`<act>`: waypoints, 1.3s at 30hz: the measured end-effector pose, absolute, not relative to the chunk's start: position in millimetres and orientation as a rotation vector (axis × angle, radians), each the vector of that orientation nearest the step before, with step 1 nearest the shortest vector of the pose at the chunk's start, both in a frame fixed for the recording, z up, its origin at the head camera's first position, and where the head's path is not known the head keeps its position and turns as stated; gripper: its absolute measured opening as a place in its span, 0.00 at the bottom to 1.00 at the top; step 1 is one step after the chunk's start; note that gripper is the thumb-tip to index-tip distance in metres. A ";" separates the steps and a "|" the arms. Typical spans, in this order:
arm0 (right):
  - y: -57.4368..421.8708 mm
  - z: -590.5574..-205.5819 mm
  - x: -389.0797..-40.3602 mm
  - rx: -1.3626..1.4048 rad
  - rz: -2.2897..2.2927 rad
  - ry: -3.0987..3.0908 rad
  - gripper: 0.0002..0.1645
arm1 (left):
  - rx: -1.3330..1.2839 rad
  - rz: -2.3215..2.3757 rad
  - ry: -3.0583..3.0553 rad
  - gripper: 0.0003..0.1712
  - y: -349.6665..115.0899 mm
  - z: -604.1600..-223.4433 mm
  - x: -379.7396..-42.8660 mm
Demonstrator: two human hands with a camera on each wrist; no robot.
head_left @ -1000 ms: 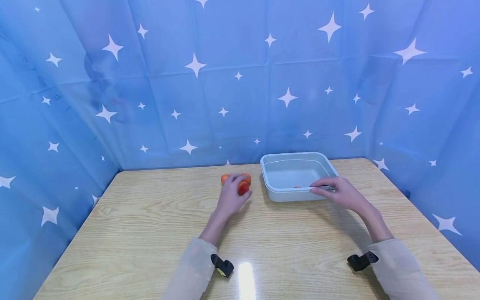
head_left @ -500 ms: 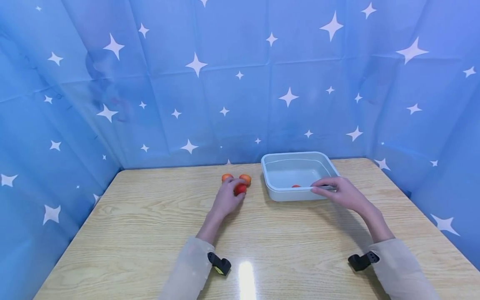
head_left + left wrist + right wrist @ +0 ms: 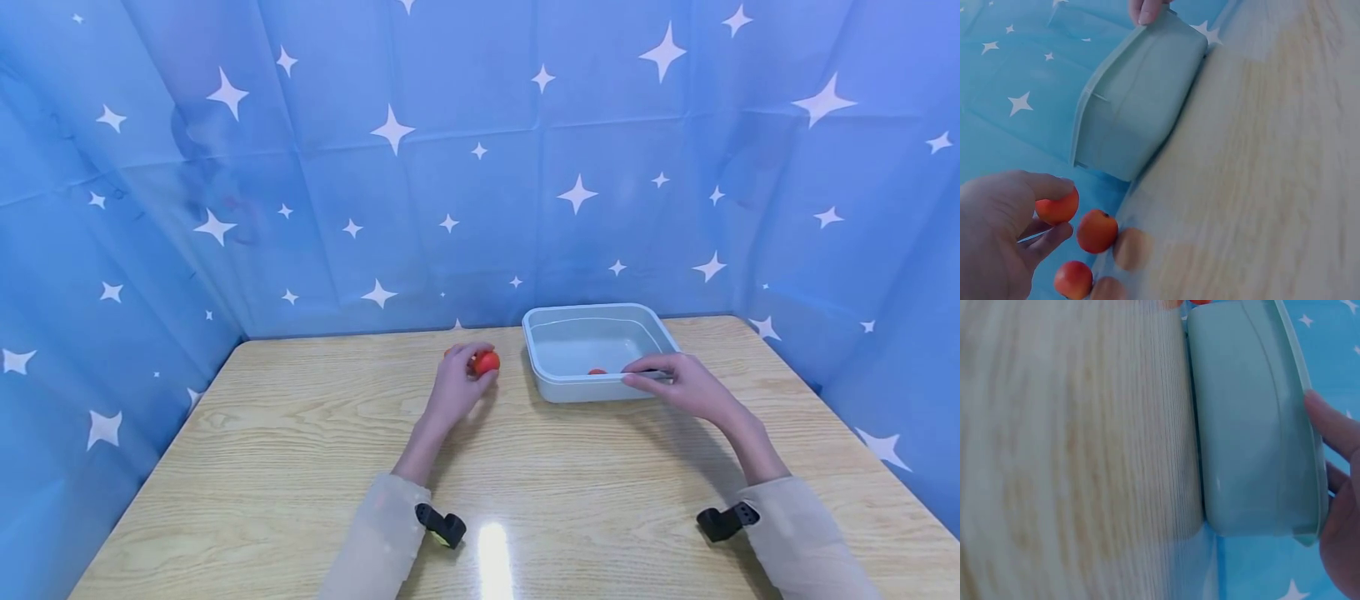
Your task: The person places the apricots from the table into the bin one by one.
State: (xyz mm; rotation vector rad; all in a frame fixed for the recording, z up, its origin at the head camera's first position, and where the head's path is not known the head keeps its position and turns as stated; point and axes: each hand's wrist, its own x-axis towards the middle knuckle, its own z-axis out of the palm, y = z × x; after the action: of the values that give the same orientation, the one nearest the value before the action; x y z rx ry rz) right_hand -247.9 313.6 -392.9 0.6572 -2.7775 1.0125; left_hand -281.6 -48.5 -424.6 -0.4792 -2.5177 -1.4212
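Observation:
In the head view my left hand (image 3: 456, 385) holds a small round red-orange fruit (image 3: 487, 362) between thumb and fingers. The left wrist view has this fruit (image 3: 1059, 208) raised off the table. Two more such fruits rest on the tabletop beside the hand: one fruit (image 3: 1097, 231) near the fingertips and another fruit (image 3: 1074, 280) lower down. My right hand (image 3: 675, 385) pinches the near right rim of a light blue-grey plastic basin (image 3: 592, 392), thumb outside and fingers over the edge. Inside the basin, the top of a red fruit (image 3: 597, 372) shows above the near rim.
Everything stands on a wood-grain table (image 3: 300, 467), with the basin near its back edge. A blue curtain (image 3: 337, 167) with white stars hangs behind and at both sides. Black wrist cameras sit on both sleeves.
My left hand, low among the fruits half a second ago, has risen slightly toward the back with one fruit in its fingers. The right hand stays on the basin's rim.

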 end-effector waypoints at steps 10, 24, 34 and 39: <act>315.3 -392.7 -246.9 0.659 1.040 -2.775 0.13 | -0.517 -1.565 -2.388 0.25 -32.3 -404.9 -278.5; 313.8 -393.1 -248.7 0.668 1.023 -2.777 0.13 | -0.657 -1.736 -2.261 0.24 1.1 -395.5 -274.6; 314.0 -393.9 -249.8 0.664 1.008 -2.771 0.12 | -0.700 -1.759 -2.321 0.26 17.9 -396.2 -268.8; 314.5 -394.0 -250.6 0.661 1.017 -2.776 0.13 | -0.686 -1.813 -2.328 0.30 18.3 -395.9 -267.8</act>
State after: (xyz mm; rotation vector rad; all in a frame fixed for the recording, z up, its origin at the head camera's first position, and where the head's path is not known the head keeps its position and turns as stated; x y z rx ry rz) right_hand -250.6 314.5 -394.0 0.6609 -2.7760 1.0168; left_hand -267.8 18.3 -395.9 -0.6856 -2.3277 -1.8128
